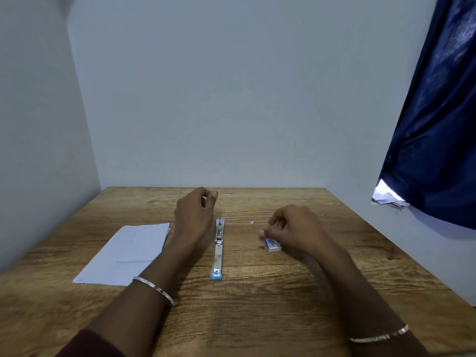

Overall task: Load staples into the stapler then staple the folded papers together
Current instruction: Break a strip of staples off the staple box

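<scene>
The stapler (218,249) lies unfolded flat on the wooden table (257,305), a long silver strip with a blue end toward me. My left hand (194,215) hovers just left of its far end, fingers loosely curled, holding nothing that I can see. My right hand (293,228) rests over a small blue and white staple box (271,245), fingertips touching it. A tiny piece of staples (252,222) lies between the stapler and my right hand. The folded white papers (128,253) sit to the left.
White walls close the table at the back and left. A dark blue curtain (435,124) hangs at the right, with bright light at its lower edge. Bracelets are on both wrists.
</scene>
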The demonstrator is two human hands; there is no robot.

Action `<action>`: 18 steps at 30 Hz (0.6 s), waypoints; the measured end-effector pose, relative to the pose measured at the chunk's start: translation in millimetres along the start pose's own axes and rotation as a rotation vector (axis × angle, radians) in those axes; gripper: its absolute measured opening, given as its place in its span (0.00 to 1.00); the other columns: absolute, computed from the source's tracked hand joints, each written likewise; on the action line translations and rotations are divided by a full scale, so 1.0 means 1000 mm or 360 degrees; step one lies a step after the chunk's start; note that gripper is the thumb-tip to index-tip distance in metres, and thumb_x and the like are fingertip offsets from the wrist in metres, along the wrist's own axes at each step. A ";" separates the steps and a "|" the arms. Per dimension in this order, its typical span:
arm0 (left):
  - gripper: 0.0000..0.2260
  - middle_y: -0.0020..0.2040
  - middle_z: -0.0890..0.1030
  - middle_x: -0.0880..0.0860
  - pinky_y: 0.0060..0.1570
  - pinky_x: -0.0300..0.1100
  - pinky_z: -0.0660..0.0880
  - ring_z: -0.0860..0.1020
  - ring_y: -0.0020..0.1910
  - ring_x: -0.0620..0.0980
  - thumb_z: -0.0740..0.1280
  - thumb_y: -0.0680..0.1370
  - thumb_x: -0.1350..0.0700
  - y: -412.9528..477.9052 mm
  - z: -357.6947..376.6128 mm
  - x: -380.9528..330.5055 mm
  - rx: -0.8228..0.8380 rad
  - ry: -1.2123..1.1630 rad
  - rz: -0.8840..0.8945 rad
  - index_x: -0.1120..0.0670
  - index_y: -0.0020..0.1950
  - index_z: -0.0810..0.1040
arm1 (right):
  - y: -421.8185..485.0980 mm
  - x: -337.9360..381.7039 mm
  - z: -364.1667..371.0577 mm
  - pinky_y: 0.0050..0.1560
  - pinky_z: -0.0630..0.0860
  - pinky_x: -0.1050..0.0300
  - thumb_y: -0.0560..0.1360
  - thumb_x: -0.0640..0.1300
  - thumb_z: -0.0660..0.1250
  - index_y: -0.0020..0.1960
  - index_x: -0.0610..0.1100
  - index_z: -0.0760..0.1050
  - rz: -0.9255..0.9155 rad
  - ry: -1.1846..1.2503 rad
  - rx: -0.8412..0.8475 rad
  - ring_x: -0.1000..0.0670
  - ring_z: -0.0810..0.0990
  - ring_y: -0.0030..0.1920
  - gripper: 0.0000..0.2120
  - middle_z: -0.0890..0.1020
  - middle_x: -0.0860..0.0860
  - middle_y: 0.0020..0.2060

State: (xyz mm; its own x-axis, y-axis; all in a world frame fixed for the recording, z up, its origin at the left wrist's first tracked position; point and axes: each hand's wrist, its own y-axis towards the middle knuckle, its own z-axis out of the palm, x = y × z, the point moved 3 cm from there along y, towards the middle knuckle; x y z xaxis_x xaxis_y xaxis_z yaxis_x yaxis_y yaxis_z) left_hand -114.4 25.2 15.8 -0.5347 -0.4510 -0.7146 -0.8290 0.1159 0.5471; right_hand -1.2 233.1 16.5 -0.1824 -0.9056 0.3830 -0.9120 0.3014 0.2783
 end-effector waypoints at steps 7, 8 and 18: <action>0.05 0.31 0.78 0.47 0.34 0.39 0.69 0.75 0.32 0.41 0.69 0.79 0.54 -0.020 -0.003 -0.031 -0.0126 -0.0130 0.0398 0.53 0.47 0.81 | -0.005 0.003 0.013 0.45 0.74 0.57 0.64 0.58 0.79 0.55 0.52 0.81 0.0099 -0.0023 0.0065 0.52 0.79 0.51 0.23 0.82 0.55 0.48; 0.03 0.31 0.77 0.46 0.34 0.38 0.68 0.74 0.32 0.40 0.69 0.79 0.54 -0.022 -0.002 -0.034 -0.0099 -0.0142 0.0447 0.53 0.47 0.81 | -0.005 0.005 0.013 0.45 0.75 0.56 0.64 0.56 0.79 0.55 0.52 0.81 0.0079 0.0011 0.0028 0.52 0.79 0.50 0.22 0.82 0.56 0.47; 0.10 0.44 0.87 0.60 0.40 0.42 0.83 0.87 0.41 0.52 0.75 0.75 0.60 -0.028 0.018 -0.032 0.0476 -0.0945 -0.0126 0.60 0.54 0.80 | -0.012 0.030 0.002 0.45 0.82 0.63 0.68 0.39 0.78 0.58 0.46 0.78 -0.0385 0.0845 -0.0487 0.62 0.83 0.51 0.19 0.85 0.56 0.50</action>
State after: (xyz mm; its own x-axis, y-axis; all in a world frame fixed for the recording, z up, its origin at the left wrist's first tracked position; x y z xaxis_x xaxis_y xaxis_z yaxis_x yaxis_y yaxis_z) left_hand -77.4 52.5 15.8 -0.3988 0.0858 -0.9130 -0.8336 0.3812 0.3999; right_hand 3.0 201.8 22.8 0.2923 -0.7117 0.6388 -0.7445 0.2499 0.6191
